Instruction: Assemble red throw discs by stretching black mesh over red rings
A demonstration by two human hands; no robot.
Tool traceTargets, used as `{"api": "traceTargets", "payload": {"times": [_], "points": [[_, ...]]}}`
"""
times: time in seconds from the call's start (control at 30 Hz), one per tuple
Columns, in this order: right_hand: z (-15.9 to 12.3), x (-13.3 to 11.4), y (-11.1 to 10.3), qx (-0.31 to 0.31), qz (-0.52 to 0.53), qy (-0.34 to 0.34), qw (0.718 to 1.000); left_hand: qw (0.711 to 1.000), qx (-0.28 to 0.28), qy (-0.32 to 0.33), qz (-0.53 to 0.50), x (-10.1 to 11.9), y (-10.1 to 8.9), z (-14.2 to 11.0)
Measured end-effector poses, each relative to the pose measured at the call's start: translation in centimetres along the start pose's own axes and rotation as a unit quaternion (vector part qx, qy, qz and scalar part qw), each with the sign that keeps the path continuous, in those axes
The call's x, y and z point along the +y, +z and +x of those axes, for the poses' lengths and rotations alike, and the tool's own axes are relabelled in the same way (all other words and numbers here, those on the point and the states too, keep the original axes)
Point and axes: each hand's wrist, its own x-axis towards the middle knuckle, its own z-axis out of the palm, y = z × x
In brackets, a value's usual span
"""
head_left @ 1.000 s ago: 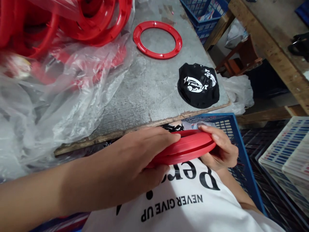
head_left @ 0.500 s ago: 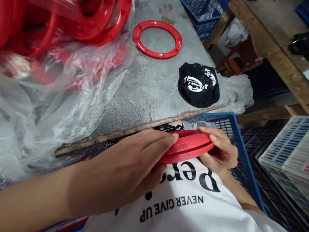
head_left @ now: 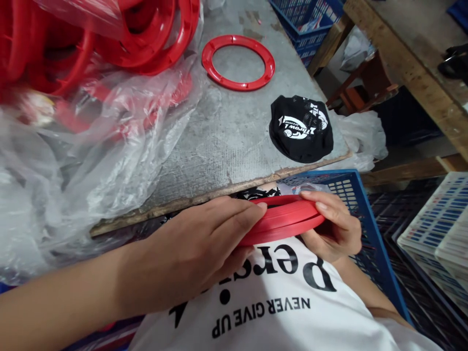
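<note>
A pair of stacked red plastic rings [head_left: 287, 218] is held edge-on in front of my white shirt. My left hand [head_left: 193, 243] is closed on their left side, thumb out of sight beneath and fingers along the upper ring. On the right end, my right hand [head_left: 334, 225] pinches the rim between fingertips above and the thumb side below. A thin seam shows between the two rings toward the right. Beyond them, on the grey table [head_left: 219, 131], lie a single red ring [head_left: 268, 66] and a black cloth piece with white print [head_left: 302, 129].
Clear plastic bagging [head_left: 109, 161] with many red rings [head_left: 146, 53] covers the table's left side. A blue basket [head_left: 376, 239] stands below the table edge at right. White crates [head_left: 427, 219] are further right, and another blue crate [head_left: 310, 29] sits behind the table.
The gap between the two red rings has narrowed as both hands press them together. Both hands keep about the same places; the view has shifted slightly.
</note>
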Motion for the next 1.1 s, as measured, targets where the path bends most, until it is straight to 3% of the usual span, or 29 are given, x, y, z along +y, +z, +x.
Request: {"api": "traceTargets", "payload": {"times": [0.13, 0.23, 0.4, 0.47, 0.63, 0.77, 0.93, 1.1], "points": [[0.0, -0.1, 0.3, 0.007, -0.002, 0.006, 1.0, 1.0, 0.012, 0.011, 0.004, -0.2, 0.1, 0.0], [0.6, -0.4, -0.1, -0.024, 0.002, 0.028, 0.999, 1.0, 0.023, 0.0, 0.003, -0.3, 0.1, 0.0], [4.0, -0.6, -1.4, -0.211, -0.036, 0.023, 0.977, 0.999, 0.012, -0.025, -0.022, -0.8, -0.2, 0.3], [5.5, -0.4, -1.4, -0.254, -0.043, 0.014, 0.966, 0.998, -0.006, -0.043, -0.033, -1.0, -0.6, 0.8], [7.1, 0.9, -0.5, -0.244, -0.033, 0.038, 0.968, 0.997, -0.019, -0.073, -0.014, -2.0, -1.4, 1.8], [6.9, 1.9, -0.3, -0.182, -0.033, 0.089, 0.979, 0.992, 0.072, -0.057, 0.092, -3.6, -0.9, 1.3], [6.8, 2.5, -1.0, -0.112, -0.016, 0.193, 0.975, 0.938, 0.256, -0.029, 0.233, -6.1, 1.3, -0.9], [6.5, 2.7, -0.8, -0.084, 0.007, 0.265, 0.961, 0.907, 0.33, -0.058, 0.256, -6.4, 2.2, -1.4]]}}
